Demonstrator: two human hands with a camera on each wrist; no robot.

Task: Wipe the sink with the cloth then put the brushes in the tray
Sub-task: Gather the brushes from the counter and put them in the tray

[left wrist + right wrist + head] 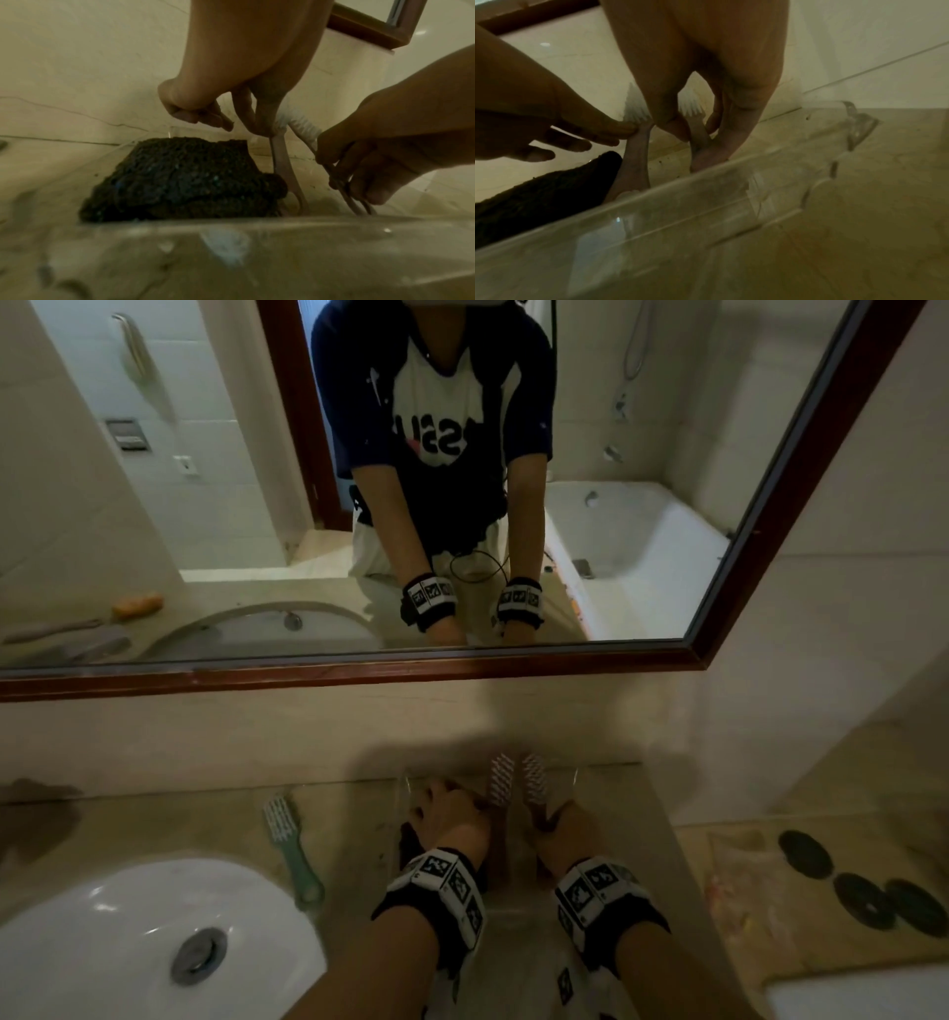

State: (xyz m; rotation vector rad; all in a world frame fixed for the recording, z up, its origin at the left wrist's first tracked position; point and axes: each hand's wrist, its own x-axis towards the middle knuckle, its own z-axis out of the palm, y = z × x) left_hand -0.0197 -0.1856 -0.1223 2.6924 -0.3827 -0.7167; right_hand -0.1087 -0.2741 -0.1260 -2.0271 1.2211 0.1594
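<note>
A clear tray (513,909) (231,243) (731,192) stands on the counter against the wall, right of the white sink (102,916). A dark cloth (180,178) (539,192) lies in its left part. Two pink brushes with white bristles stand side by side in it. My left hand (444,806) (262,125) pinches the neck of the left pink brush (500,780) (285,172) (636,158). My right hand (552,819) (695,138) grips the handle of the right pink brush (535,778) (306,130). A green brush (290,845) lies on the counter beside the sink.
A framed mirror (359,670) hangs above the tiled wall strip behind the tray. Three black round discs (862,898) lie on a lower surface at the right. A dark patch (31,819) marks the counter's far left.
</note>
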